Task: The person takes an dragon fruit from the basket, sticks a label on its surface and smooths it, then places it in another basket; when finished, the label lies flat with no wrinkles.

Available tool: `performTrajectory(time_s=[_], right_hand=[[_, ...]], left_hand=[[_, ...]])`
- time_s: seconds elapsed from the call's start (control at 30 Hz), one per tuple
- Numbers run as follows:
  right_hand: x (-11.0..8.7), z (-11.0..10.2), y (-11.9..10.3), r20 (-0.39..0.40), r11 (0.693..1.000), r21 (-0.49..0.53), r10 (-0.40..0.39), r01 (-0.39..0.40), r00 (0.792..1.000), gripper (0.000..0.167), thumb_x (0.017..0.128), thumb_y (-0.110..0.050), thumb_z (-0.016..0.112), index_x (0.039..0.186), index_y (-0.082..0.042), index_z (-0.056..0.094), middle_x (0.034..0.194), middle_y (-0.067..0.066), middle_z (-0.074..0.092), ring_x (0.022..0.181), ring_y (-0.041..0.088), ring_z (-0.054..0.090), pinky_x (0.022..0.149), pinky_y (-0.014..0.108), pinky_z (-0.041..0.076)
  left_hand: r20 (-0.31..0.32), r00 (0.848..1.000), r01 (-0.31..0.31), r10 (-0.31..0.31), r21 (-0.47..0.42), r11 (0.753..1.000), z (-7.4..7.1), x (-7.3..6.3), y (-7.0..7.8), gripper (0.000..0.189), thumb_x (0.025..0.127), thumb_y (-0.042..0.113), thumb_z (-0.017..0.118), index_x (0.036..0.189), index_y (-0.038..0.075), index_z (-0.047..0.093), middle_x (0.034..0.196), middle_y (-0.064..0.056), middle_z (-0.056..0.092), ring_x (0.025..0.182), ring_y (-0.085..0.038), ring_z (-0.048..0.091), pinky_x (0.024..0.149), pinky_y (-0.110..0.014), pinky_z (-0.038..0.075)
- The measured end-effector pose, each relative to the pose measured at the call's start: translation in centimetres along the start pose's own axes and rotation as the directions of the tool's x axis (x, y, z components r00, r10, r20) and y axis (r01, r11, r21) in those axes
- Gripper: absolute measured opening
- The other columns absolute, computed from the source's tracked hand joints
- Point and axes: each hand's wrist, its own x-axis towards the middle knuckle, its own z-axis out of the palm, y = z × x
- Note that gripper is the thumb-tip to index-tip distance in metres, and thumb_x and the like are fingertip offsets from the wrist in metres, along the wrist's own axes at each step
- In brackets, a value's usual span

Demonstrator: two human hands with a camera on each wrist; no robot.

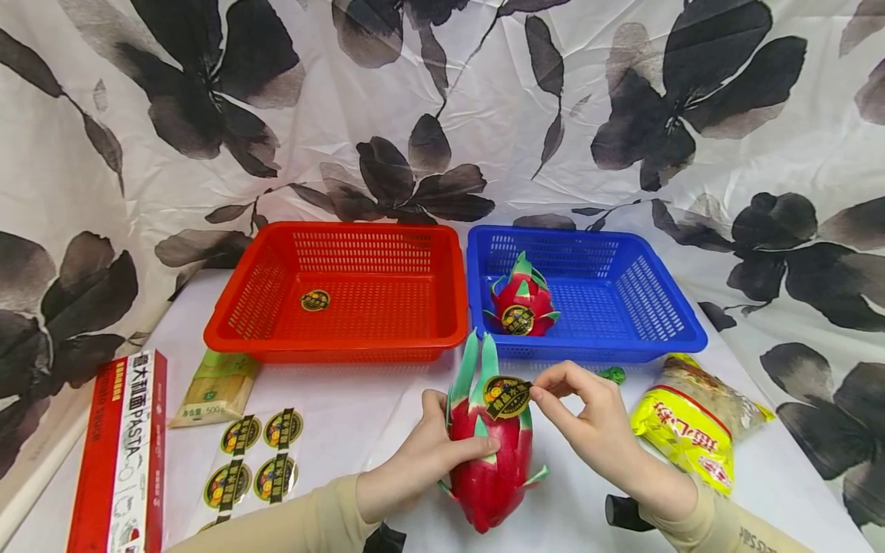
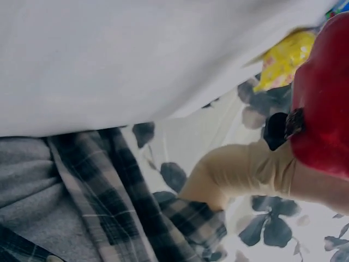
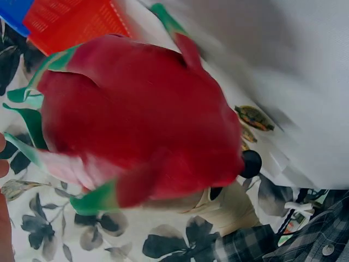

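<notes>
A red dragon fruit [image 1: 494,484] with green scales is held above the table by my left hand [image 1: 439,453], thumb across its front and fingers behind. Between thumb and index finger, my right hand [image 1: 588,418] pinches the tail of a round black-and-gold sticker [image 1: 506,397], which lies over the fruit's upper part. Whether the sticker is stuck down cannot be told. The same dragon fruit [image 3: 136,114] fills much of the right wrist view, with right fingertips [image 3: 3,155] at the left edge. In the left wrist view the fruit [image 2: 327,98] hides the hand.
Behind stand a red basket [image 1: 339,355] with one sticker inside and a blue basket [image 1: 588,353] holding another stickered dragon fruit [image 1: 523,299]. A sticker sheet [image 1: 259,411], pasta box [image 1: 127,453] and noodle pack [image 1: 216,388] lie left; a yellow bag [image 1: 691,430] lies right.
</notes>
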Motion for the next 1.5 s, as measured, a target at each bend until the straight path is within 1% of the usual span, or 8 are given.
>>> performTrajectory(time_s=[0.13, 0.23, 0.37, 0.63, 0.83, 0.93, 1.3, 1.5], right_hand=[[0.2, 0.1, -0.2, -0.011, 1.000, 0.014, -0.005, 0.005, 1.000, 0.022, 0.085, 0.011, 0.075, 0.093, -0.009, 0.072, 0.081, 0.001, 0.073, 0.077, 0.003, 0.064, 0.072, 0.016, 0.053], [0.3, 0.3, -0.5, -0.005, 1.000, 0.031, -0.006, 0.006, 1.000, 0.022, 0.086, 0.011, 0.075, 0.094, -0.009, 0.072, 0.082, 0.001, 0.073, 0.079, 0.003, 0.065, 0.073, 0.016, 0.053], [0.3, 0.5, -0.8, 0.002, 0.999, 0.044, -0.002, 0.002, 1.000, 0.021, 0.087, 0.010, 0.075, 0.095, -0.009, 0.072, 0.083, 0.001, 0.073, 0.080, 0.004, 0.065, 0.073, 0.017, 0.054], [0.5, 0.8, -1.0, -0.007, 0.998, 0.063, -0.009, 0.010, 1.000, 0.021, 0.086, 0.011, 0.074, 0.093, -0.009, 0.072, 0.081, 0.001, 0.072, 0.076, 0.004, 0.063, 0.070, 0.017, 0.054], [0.4, 1.2, -1.0, 0.007, 0.997, 0.080, -0.001, 0.000, 1.000, 0.022, 0.086, 0.011, 0.074, 0.093, -0.009, 0.071, 0.081, 0.001, 0.072, 0.076, 0.004, 0.063, 0.070, 0.019, 0.054], [0.2, 1.5, -0.9, 0.021, 0.995, 0.100, 0.007, -0.009, 1.000, 0.022, 0.087, 0.011, 0.073, 0.094, -0.009, 0.071, 0.081, 0.002, 0.071, 0.075, 0.005, 0.063, 0.069, 0.020, 0.054], [-0.3, 2.4, -0.6, 0.038, 0.989, 0.144, 0.022, -0.028, 0.999, 0.022, 0.087, 0.012, 0.072, 0.093, -0.009, 0.070, 0.080, 0.003, 0.072, 0.071, 0.004, 0.062, 0.065, 0.022, 0.054], [-0.5, 2.6, -0.5, 0.048, 0.989, 0.140, 0.042, -0.048, 0.998, 0.021, 0.088, 0.011, 0.072, 0.091, -0.009, 0.069, 0.079, 0.003, 0.072, 0.072, 0.002, 0.063, 0.065, 0.022, 0.054]], left_hand=[[-0.072, 0.996, -0.052, 0.051, -0.010, 0.999, -0.3, 0.2, 0.5, 0.070, 0.083, 0.025, 0.079, 0.132, 0.001, 0.036, 0.131, -0.021, 0.057, 0.124, -0.033, 0.060, 0.099, -0.054, 0.061], [-0.106, 0.990, -0.097, 0.090, -0.062, 0.993, -0.7, 0.5, 0.7, 0.073, 0.085, 0.022, 0.076, 0.141, -0.001, 0.036, 0.139, -0.022, 0.054, 0.129, -0.036, 0.058, 0.104, -0.057, 0.058], [-0.132, 0.984, -0.139, 0.122, -0.126, 0.982, -1.1, 0.8, 1.0, 0.073, 0.091, 0.023, 0.073, 0.148, 0.000, 0.034, 0.145, -0.022, 0.052, 0.132, -0.036, 0.057, 0.107, -0.056, 0.056], [-0.169, 0.982, -0.129, 0.087, -0.259, 0.957, -1.5, 1.2, 1.4, 0.072, 0.097, 0.030, 0.068, 0.150, 0.001, 0.029, 0.151, -0.023, 0.043, 0.134, -0.037, 0.059, 0.106, -0.050, 0.059], [-0.181, 0.979, -0.154, 0.096, -0.337, 0.929, -1.5, 1.4, 1.6, 0.070, 0.101, 0.031, 0.064, 0.152, 0.003, 0.025, 0.150, -0.022, 0.048, 0.130, -0.036, 0.063, 0.106, -0.050, 0.059], [-0.189, 0.977, -0.165, 0.102, -0.356, 0.920, -1.5, 1.5, 1.7, 0.068, 0.102, 0.031, 0.062, 0.153, 0.004, 0.025, 0.151, -0.021, 0.048, 0.131, -0.034, 0.061, 0.106, -0.050, 0.059], [-0.221, 0.970, -0.178, 0.098, -0.378, 0.909, -1.4, 1.7, 1.8, 0.070, 0.103, 0.030, 0.061, 0.155, 0.006, 0.021, 0.154, -0.020, 0.044, 0.138, -0.035, 0.053, 0.113, -0.053, 0.053], [-0.250, 0.962, -0.207, 0.108, -0.410, 0.889, -1.3, 1.8, 1.9, 0.072, 0.102, 0.028, 0.062, 0.155, 0.007, 0.020, 0.156, -0.019, 0.042, 0.142, -0.035, 0.049, 0.117, -0.053, 0.049]])
